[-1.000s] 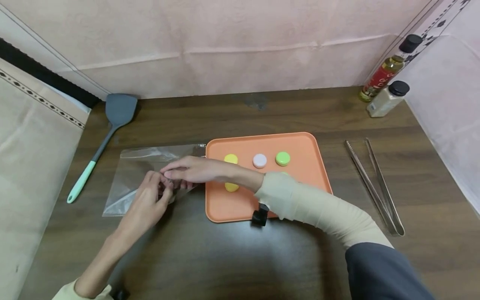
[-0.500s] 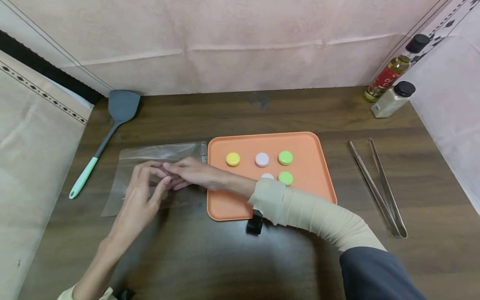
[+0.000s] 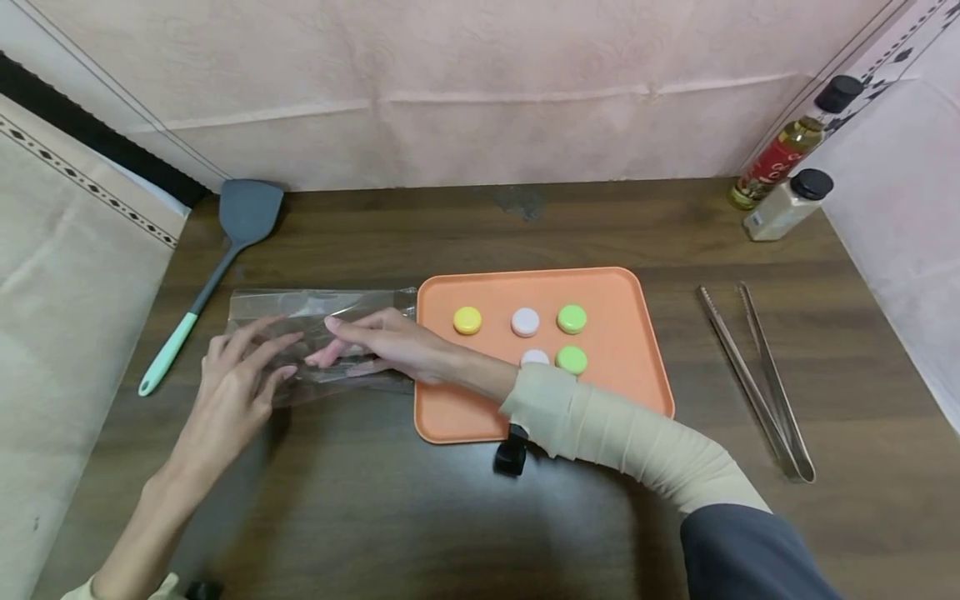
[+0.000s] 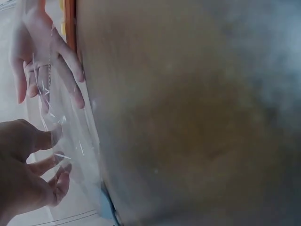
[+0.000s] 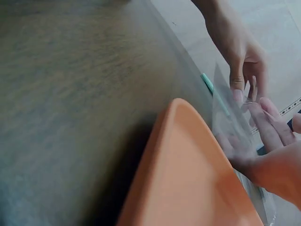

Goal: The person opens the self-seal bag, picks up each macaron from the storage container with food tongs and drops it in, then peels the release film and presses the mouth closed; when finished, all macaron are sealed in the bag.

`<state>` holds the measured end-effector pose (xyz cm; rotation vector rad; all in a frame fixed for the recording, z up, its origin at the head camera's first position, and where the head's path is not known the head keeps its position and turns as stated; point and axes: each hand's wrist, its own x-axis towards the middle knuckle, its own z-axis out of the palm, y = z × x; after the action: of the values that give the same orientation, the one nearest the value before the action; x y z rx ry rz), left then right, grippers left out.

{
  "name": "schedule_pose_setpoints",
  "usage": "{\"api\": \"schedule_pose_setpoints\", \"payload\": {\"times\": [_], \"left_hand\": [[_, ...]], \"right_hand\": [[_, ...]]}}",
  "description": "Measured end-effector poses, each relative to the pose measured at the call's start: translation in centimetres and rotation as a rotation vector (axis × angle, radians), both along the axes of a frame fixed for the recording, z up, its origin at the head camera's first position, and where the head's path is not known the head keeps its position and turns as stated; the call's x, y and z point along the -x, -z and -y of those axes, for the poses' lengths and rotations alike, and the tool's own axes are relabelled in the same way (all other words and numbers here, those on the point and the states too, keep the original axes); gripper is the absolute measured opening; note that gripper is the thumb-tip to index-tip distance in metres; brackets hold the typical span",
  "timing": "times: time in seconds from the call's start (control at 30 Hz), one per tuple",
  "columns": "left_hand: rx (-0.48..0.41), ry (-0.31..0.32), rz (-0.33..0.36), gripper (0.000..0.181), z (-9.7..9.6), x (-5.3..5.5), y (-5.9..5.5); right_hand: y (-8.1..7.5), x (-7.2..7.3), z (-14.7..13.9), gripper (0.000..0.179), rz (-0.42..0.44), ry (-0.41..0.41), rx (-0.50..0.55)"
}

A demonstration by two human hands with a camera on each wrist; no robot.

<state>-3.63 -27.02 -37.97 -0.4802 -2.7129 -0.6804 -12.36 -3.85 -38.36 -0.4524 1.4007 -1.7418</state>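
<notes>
A clear plastic zip bag [image 3: 360, 302] lies left of the orange tray, its near side lifted and creased between the two hands. My left hand [image 3: 236, 375] is at the bag's left part, fingers spread and slightly bent, fingertips against the film. In the left wrist view the left thumb and fingers stand apart, with film over their tips. My right hand [image 3: 382, 340] reaches across the tray to the bag's right part, thumb raised away from the extended fingers. The film overlaps the right hand's fingers [image 4: 70, 87], and a zip line runs across them.
On the orange tray [image 3: 480, 408] sit several round macaron-like pieces, including a yellow one [image 3: 467, 320], a lavender one [image 3: 525, 322] and a green one [image 3: 572, 318]. Metal tongs [image 3: 757, 383] lie right, a spatula [image 3: 213, 275] left. An oil bottle [image 3: 780, 158] and a jar [image 3: 783, 207] stand at the back right.
The hands were close together at the bag's edge. Now the left hand has moved left and its fingers have spread, and the right thumb has lifted. The bag's near side has risen.
</notes>
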Motion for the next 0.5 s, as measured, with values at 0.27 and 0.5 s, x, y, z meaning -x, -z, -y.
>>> {"api": "schedule_pose_setpoints", "payload": {"times": [0.27, 0.5], "left_hand": [[-0.015, 0.084, 0.000, 0.044, 0.5, 0.4, -1.0], [-0.023, 0.091, -0.010, 0.033, 0.4, 0.4, -1.3]], "right_hand": [[-0.1, -0.1, 0.1, 0.045, -0.035, -0.016, -0.012], [-0.3, 0.2, 0.1, 0.043, -0.151, -0.064, -0.051]]}}
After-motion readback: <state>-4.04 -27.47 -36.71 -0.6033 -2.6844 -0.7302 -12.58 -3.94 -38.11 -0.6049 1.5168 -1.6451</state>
